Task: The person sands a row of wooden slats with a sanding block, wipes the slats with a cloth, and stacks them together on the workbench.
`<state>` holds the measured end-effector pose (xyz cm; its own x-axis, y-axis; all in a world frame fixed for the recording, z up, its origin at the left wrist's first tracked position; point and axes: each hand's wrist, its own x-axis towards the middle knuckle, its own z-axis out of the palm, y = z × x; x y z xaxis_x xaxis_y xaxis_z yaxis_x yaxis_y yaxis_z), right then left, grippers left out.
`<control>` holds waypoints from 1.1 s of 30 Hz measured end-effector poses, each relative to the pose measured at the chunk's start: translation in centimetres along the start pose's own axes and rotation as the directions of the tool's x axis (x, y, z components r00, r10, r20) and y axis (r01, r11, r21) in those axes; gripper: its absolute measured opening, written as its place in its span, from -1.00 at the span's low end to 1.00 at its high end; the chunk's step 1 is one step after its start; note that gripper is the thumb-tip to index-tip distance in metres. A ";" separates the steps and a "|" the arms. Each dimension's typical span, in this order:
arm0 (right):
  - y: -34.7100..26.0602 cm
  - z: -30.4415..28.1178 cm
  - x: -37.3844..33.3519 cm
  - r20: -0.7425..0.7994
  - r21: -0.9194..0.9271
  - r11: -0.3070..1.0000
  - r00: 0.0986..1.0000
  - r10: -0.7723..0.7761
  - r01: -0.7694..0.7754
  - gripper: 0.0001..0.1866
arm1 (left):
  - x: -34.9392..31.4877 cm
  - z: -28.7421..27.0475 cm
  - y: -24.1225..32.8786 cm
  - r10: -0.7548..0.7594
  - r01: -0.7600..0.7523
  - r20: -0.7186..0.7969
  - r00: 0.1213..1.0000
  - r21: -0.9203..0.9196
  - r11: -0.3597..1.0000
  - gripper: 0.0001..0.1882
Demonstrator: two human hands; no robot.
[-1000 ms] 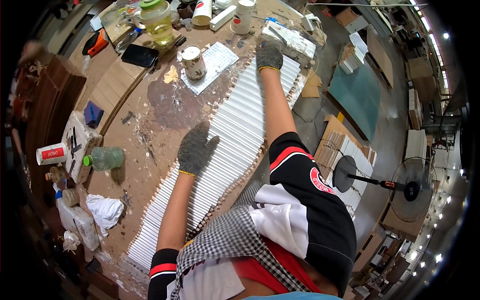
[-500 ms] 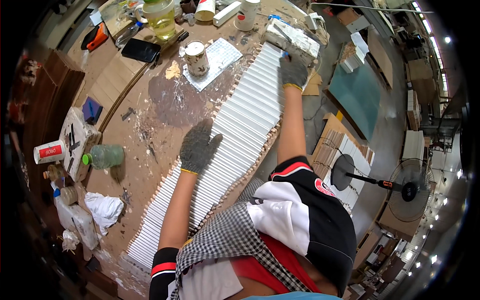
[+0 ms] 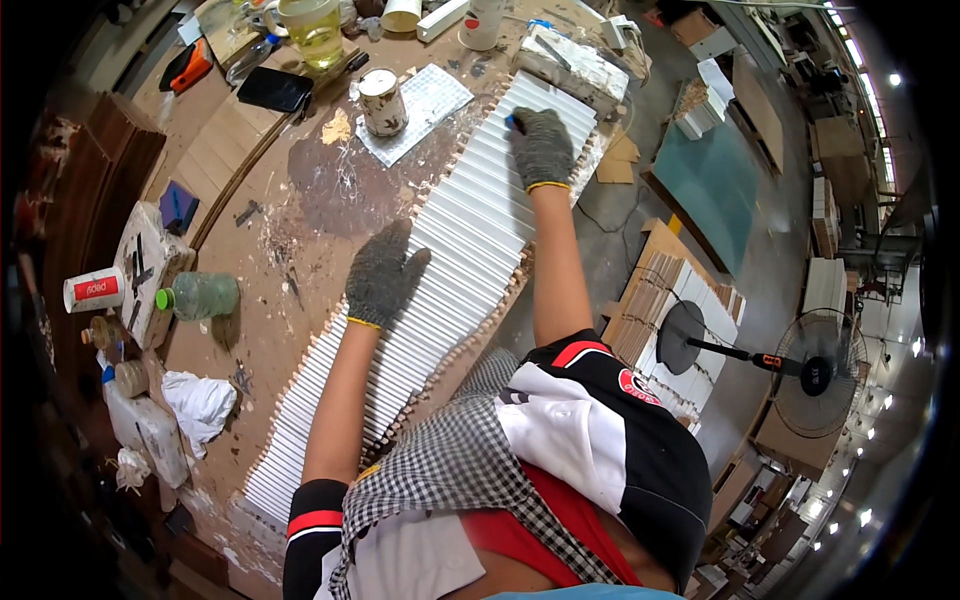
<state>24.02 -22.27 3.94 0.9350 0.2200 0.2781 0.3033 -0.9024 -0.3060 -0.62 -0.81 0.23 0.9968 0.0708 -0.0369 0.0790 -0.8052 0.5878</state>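
Note:
A long row of narrow white strips (image 3: 470, 232), with bare wood-coloured ends, lies side by side diagonally over the workbench. My left hand (image 3: 384, 270), in a dark grey knitted glove, rests on the strips near their left ends, fingers stretched and thumb apart. Farther along the row, my gloved right hand (image 3: 543, 148) is over the far strips. Its fingers are closed on a small blue object (image 3: 514, 122), mostly hidden by the glove, so its kind does not show. Just beyond the row's far end sits a white-smeared block (image 3: 570, 68).
On the stained workbench (image 3: 270, 270) stand a paint-spattered can (image 3: 383, 103) on a patterned sheet (image 3: 436, 108), a green-capped bottle (image 3: 200, 297) and a jug of yellowish liquid (image 3: 312, 35). A phone (image 3: 274, 89) lies at far left. A fan (image 3: 818, 375) stands at right.
My right hand has moved left and slightly down, from the right edge of the strips onto their far part, with the blue object. My left hand stays on the strips. The whole view shifted slightly.

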 end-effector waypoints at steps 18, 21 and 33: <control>-1.0 4.2 -1.6 -0.137 -0.015 0.997 0.988 0.072 -0.075 -0.78 | 0.5 -0.3 0.7 -0.028 0.029 0.060 0.998 -0.025 0.999 -0.26; -5.9 4.7 0.6 0.079 0.117 0.989 0.994 0.079 -0.088 -0.67 | -0.1 -0.8 0.6 -0.066 0.069 0.053 0.996 -0.048 0.996 -0.28; 7.8 -2.6 -10.7 -0.118 0.201 0.937 0.943 0.313 -0.286 -0.74 | -0.2 -0.2 0.2 -0.050 0.053 0.066 0.997 -0.054 0.997 -0.22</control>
<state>15.90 -32.58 0.96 0.9544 -0.1185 0.2739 0.0540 -0.8340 -0.5491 -0.80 -0.91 0.54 0.9903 0.0721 -0.1191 0.1314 -0.7673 0.6277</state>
